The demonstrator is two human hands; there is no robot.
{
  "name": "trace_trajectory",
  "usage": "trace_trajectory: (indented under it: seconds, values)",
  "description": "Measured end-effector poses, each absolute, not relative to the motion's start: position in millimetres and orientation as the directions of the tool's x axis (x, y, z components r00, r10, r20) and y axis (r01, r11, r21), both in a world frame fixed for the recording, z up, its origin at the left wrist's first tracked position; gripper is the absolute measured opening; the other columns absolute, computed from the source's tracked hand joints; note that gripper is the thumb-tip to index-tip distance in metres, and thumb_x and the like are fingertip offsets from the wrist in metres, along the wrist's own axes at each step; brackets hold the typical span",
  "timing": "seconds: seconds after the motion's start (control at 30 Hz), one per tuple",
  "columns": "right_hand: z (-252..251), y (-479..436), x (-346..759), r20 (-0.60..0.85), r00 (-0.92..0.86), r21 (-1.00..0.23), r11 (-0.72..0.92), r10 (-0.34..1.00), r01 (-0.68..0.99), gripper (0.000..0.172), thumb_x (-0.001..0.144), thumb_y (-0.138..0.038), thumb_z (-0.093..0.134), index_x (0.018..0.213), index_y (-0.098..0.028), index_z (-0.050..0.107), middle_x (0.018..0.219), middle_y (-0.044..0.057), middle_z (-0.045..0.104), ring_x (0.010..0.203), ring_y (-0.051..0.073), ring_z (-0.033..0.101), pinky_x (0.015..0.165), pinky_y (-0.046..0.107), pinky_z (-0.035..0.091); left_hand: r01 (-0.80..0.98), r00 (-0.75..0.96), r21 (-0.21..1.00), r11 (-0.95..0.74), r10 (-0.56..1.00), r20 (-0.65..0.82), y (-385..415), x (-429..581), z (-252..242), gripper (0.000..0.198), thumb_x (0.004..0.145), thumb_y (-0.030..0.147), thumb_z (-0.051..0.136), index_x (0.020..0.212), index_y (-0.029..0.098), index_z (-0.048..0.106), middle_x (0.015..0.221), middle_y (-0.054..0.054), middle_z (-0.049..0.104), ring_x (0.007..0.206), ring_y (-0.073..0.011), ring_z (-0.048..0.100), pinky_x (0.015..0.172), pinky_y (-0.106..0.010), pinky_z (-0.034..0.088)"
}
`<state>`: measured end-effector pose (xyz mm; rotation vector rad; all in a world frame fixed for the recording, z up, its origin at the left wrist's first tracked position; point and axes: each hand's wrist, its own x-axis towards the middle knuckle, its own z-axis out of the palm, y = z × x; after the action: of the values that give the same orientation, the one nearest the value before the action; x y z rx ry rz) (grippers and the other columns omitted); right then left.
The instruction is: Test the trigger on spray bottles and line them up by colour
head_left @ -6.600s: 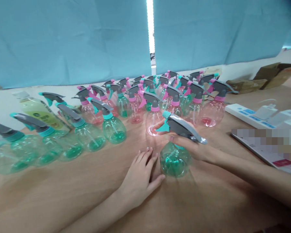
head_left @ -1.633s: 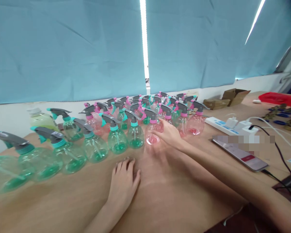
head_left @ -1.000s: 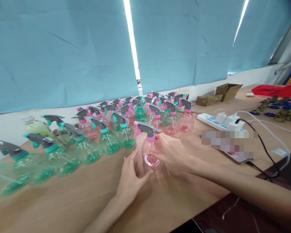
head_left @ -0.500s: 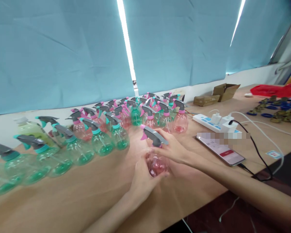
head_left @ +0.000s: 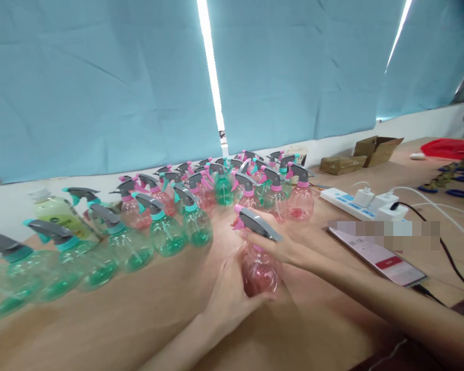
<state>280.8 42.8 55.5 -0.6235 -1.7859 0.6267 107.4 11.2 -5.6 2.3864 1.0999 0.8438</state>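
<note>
Upright on the brown table before me stands a clear pink spray bottle (head_left: 261,272) with a grey and pink trigger head (head_left: 257,222). My left hand (head_left: 232,291) wraps around the lower body, its thumb across the near side. Around the neck and trigger, just under the head, my right hand (head_left: 272,243) is closed. Its fingertips reach the pink trigger and are partly hidden behind the head. A green spray bottle (head_left: 198,226) is the nearest one to the left of my hands, and another pink spray bottle (head_left: 300,201) stands beyond my right hand.
Several green and pink spray bottles crowd the table's back and left. A large bottle of yellow-green liquid (head_left: 62,214) stands behind them. To the right are a white power strip (head_left: 344,203) with chargers and cables, a phone (head_left: 377,255), and cardboard boxes (head_left: 379,150).
The view has shifted slightly, so the table's things sit further right and lower in it. Both hands keep hold of the pink spray bottle; the right fingers now reach further round the trigger.
</note>
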Motion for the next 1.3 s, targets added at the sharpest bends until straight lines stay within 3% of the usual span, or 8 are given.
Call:
trace_trajectory:
  seconds: [0.13,0.3,0.73,0.97,1.13,1.23,1.3]
  values:
    - [58.6,55.2,271.9,0.696,-0.314,-0.664,0.745,0.646,0.063,0.011,0.086,-0.027,0.061,0.083,-0.019,0.055,0.07,-0.005,0.05,0.06,0.008,0.042,0.056,0.023,0.033,0.634,0.58,0.412,-0.654,0.755,0.306,21.1,76.4,-7.9,0.081,0.077,0.06,0.071,0.141,0.021,0.038,0.138,-0.017,0.052,0.127,-0.039,0.049,0.102,-0.059,0.04]
    - [64.1,65.6,267.4,0.655,-0.338,-0.712,0.702,0.676,0.023,0.017,0.087,-0.03,0.06,0.077,-0.018,0.054,0.064,-0.006,0.042,0.056,0.007,0.034,0.054,0.024,0.03,0.721,0.559,0.314,-0.617,0.787,0.263,24.3,58.8,-14.6,0.067,0.088,0.048,0.063,0.142,0.017,0.039,0.144,-0.018,0.048,0.133,-0.0364,0.044,0.106,-0.057,0.038]
    - [64.9,68.9,267.0,0.668,-0.357,-0.698,0.716,0.653,0.003,0.021,0.089,-0.03,0.056,0.073,-0.02,0.046,0.066,-0.006,0.037,0.058,0.008,0.032,0.055,0.024,0.032,0.736,0.567,0.251,-0.629,0.775,0.28,23.4,62.7,-18.8,0.054,0.093,0.045,0.056,0.138,0.017,0.044,0.142,-0.017,0.051,0.132,-0.0345,0.046,0.108,-0.055,0.037]
    - [63.7,69.0,268.8,0.655,-0.359,-0.704,0.709,0.665,0.028,0.021,0.091,-0.034,0.055,0.076,-0.02,0.049,0.066,-0.005,0.044,0.059,0.009,0.043,0.057,0.025,0.036,0.743,0.577,0.214,-0.634,0.769,0.276,23.9,64.5,-18.1,0.052,0.093,0.045,0.055,0.134,0.013,0.049,0.141,-0.019,0.052,0.131,-0.0349,0.047,0.108,-0.055,0.036]
    - [63.9,68.1,267.0,0.638,-0.352,-0.733,0.68,0.685,-0.005,0.02,0.088,-0.033,0.059,0.075,-0.02,0.051,0.066,-0.005,0.04,0.058,0.009,0.037,0.057,0.025,0.036,0.74,0.571,0.231,-0.632,0.771,0.282,23.5,64.1,-17.2,0.051,0.093,0.046,0.055,0.135,0.018,0.05,0.142,-0.016,0.052,0.131,-0.0344,0.047,0.108,-0.055,0.037]
    - [65.0,67.3,265.2,0.626,-0.338,-0.757,0.652,0.703,-0.046,0.009,0.085,-0.028,0.063,0.082,-0.021,0.058,0.069,-0.005,0.045,0.059,0.009,0.038,0.059,0.025,0.038,0.741,0.571,0.222,-0.634,0.769,0.288,23.1,64.4,-16.0,0.049,0.093,0.045,0.055,0.133,0.017,0.051,0.14,-0.016,0.053,0.129,-0.0346,0.049,0.107,-0.055,0.037]
    - [65.2,67.1,264.6,0.588,-0.333,-0.791,0.611,0.737,-0.042,0.013,0.084,-0.029,0.064,0.094,-0.021,0.063,0.072,-0.004,0.05,0.062,0.01,0.041,0.06,0.025,0.039,0.743,0.572,0.211,-0.636,0.766,0.293,22.5,65.1,-15.0,0.047,0.093,0.044,0.054,0.131,0.016,0.053,0.137,-0.017,0.055,0.128,-0.0347,0.05,0.107,-0.055,0.038]
